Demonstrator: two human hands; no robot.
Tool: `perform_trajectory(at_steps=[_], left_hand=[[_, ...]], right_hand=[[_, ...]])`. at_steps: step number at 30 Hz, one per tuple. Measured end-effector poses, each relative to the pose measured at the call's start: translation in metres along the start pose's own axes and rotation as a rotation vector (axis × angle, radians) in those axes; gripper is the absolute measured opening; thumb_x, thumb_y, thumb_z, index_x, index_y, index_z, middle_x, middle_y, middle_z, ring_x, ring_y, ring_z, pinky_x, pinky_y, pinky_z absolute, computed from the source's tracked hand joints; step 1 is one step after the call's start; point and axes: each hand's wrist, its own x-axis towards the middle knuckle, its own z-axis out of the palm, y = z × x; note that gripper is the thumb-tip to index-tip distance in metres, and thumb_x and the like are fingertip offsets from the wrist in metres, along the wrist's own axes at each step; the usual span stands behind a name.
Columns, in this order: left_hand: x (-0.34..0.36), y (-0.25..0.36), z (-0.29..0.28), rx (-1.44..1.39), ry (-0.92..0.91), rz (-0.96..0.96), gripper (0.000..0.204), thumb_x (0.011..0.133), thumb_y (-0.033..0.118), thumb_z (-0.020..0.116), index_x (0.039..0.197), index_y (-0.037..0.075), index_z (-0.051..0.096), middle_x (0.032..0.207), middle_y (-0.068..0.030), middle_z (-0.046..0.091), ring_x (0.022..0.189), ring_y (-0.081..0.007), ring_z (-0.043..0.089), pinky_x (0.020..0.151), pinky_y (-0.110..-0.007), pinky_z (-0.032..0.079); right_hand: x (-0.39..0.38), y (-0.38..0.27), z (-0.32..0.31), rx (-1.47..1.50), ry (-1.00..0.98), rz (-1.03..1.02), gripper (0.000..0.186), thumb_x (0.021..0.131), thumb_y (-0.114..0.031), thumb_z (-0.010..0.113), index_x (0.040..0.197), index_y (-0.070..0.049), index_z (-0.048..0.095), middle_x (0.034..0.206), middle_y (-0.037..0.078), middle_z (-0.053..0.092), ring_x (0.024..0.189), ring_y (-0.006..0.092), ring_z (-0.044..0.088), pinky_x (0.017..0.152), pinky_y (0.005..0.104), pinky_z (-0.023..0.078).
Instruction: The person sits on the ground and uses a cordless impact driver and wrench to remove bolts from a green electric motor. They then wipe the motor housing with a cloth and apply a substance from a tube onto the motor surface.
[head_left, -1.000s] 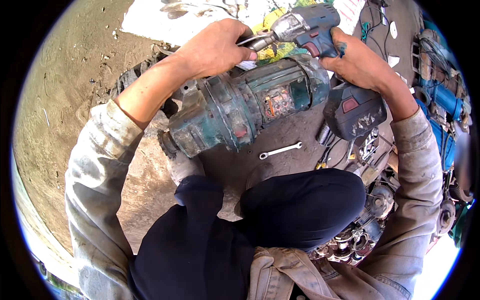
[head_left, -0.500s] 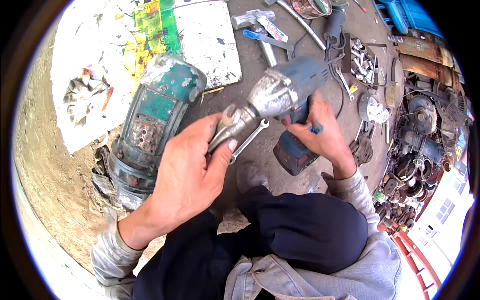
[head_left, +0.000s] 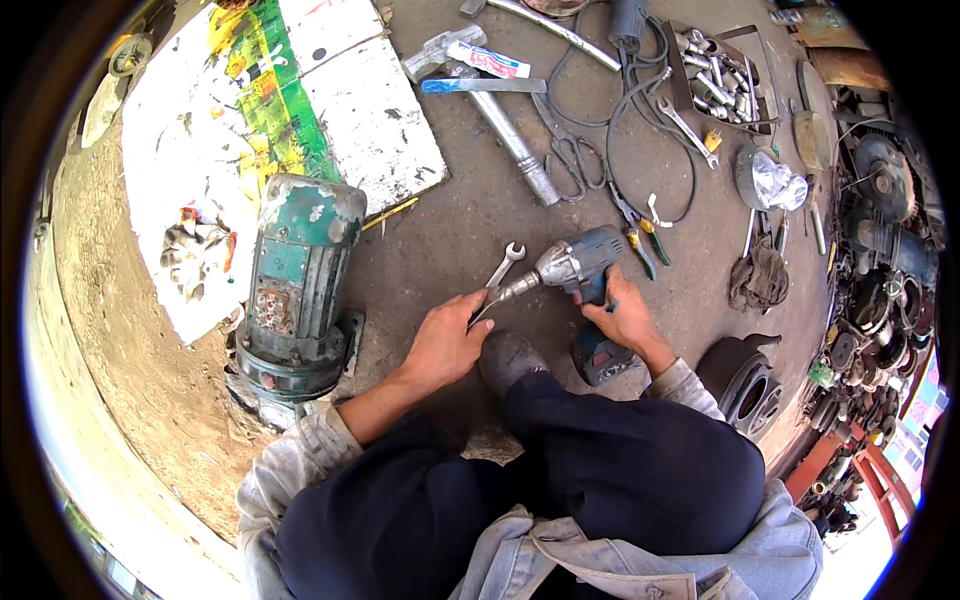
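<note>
Driver (head_left: 582, 257), handle (head_left: 593, 290) inside right grip (head_left: 624, 317)

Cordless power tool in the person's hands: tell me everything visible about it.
The cordless power tool has a blue-grey, plastic-looking rear housing, a worn silver metal-looking front, a slim silver nose and a dark battery pack below the handle. It lies roughly sideways, nose pointing left and slightly down in view. The right hand grips the handle; the left hand is at the nose's tip, its exact hold unclear.
</note>
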Motion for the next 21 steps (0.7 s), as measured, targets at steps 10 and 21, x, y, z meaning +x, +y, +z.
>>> perform_trajectory(at_steps=[10,21], left_hand=[[-0.047,0.021,-0.068,-0.139,-0.492,-0.204,0.034,0.106,0.024,0.05,0.129,-0.001,0.059,0.091,-0.0238,0.069,0.083,-0.0391,0.068,0.076,-0.043,0.054],[-0.221,0.016,-0.198,-0.481,-0.084,-0.342,0.027,0.108,0.015,0.047,0.125,-0.003,0.056,0.089,-0.0113,0.074,0.07,-0.0213,0.076,0.061,-0.031,0.062]], right_hand=[[0.014,-0.072,-0.008,-0.4,0.056,-0.472,0.031,0.078,-0.008,0.071,0.106,-0.001,0.06,0.102,0.012,0.059,0.096,0.0332,0.063,0.082,0.0443,0.053],[0.071,-0.158,0.089,-0.755,-0.545,-1.41,0.006,0.081,-0.014,0.063,0.083,-0.009,0.059,0.083,0.007,0.056,0.087,0.0219,0.06,0.075,0.0358,0.048]])
